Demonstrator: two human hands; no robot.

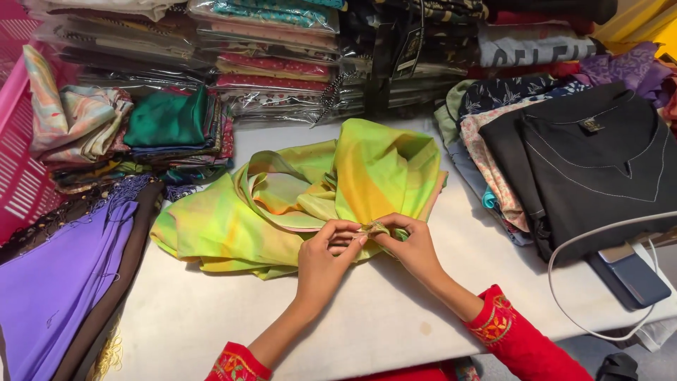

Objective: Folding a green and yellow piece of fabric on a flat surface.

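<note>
Both hands pinching one gathered edge of a yellow-green cloth.

The left hand (pixel 326 255) and right hand (pixel 411 245) meet fingertip to fingertip, each closed narrowly on the near hem of the yellow-green cloth (pixel 296 197). Its bulk spreads away and leftward from the pinch across the white table (pixel 374 324), long axis side to side, nearer the left hand.

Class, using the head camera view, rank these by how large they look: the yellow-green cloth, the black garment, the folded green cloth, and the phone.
Largest to smallest:
1. Yellow-green cloth, pinched by both hands
2. Black garment, close behind, partly cut off by the frame edge, so the top two are unsure
3. Folded green cloth
4. Phone
</note>
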